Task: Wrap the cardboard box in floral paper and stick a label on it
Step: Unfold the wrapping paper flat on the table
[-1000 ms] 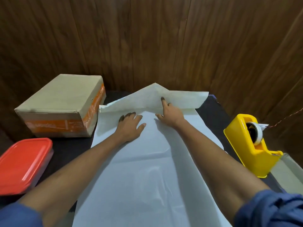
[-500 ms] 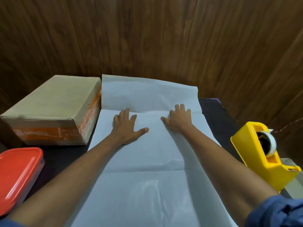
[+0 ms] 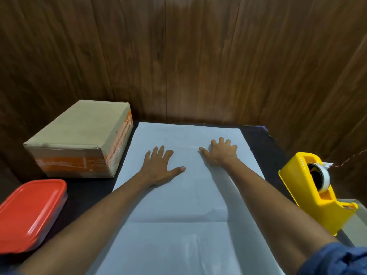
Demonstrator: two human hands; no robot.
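Dark wood panelling backs a black tabletop [image 3: 264, 143] on which the wrapping paper [image 3: 178, 195] lies spread flat, its pale side up; any floral print would be on the underside, though from this view I cannot tell. The sheet runs from the near edge out to twelve o'clock, with one crease crossing it near the person.

Both hands press on its far half. The left hand [image 3: 158, 165] lies flat with fingers straight and spread and the thumb out toward three o'clock, holding nothing. The right hand [image 3: 220, 153] also rests palm down, its fingers slightly bent at the knuckles, and grips nothing.

The cardboard box [image 3: 79, 139], banded with orange tape, sits off the sheet at ten o'clock, its right side just beside the paper's left edge. At eight o'clock stands a red-lidded container [image 3: 29, 213]; at three o'clock, a yellow tape dispenser [image 3: 317, 193] with its roll loaded.

The step in hand appears to be smoothing the sheet before anything goes on it. The next move would probably call for lifting the box and setting it squarely on the middle of the paper, with enough margin left on each side to fold over. No label is in view.
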